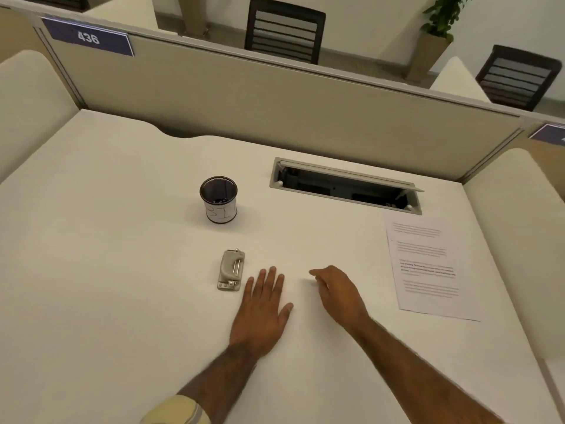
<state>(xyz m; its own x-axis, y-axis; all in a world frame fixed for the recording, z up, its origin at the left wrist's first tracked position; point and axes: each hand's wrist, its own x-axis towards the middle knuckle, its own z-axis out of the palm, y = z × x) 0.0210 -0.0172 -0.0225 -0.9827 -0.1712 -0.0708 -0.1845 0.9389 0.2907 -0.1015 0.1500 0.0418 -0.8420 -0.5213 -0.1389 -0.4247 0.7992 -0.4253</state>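
Counter (107, 240) surface, white and flat, filled most of the view and carried every item listed below. Behind its far edge stood a beige partition (275, 102), with a blue number plate (88, 37) reading 436 at its upper left corner. Two black chairs (284, 29) stood beyond the partition, with a potted plant (440, 22) between them. A rectangular cable hatch (345, 186) was set into the counter near the partition, right of centre, with its lid raised. A printed sheet of paper (428, 264) lay flat at the right side of the counter, just in front of the hatch.

The left hand (263, 310) lay palm down on the counter near the front centre. Its fingers were straight, released and grasping nothing. The right hand (339, 295) was just beside it on the right, apart from it. Its fingers were loosely curled, with the tips turned left and low over the counter. Whether they pinched anything could not be told.

A black mesh cup (218, 200) with a white handwritten label stood upright left of the hatch, well beyond the hands. The hole punch (231, 270), small, grey and metal, lay flat on the counter just left of the left hand's fingertips, not touching them, between that hand and the cup.
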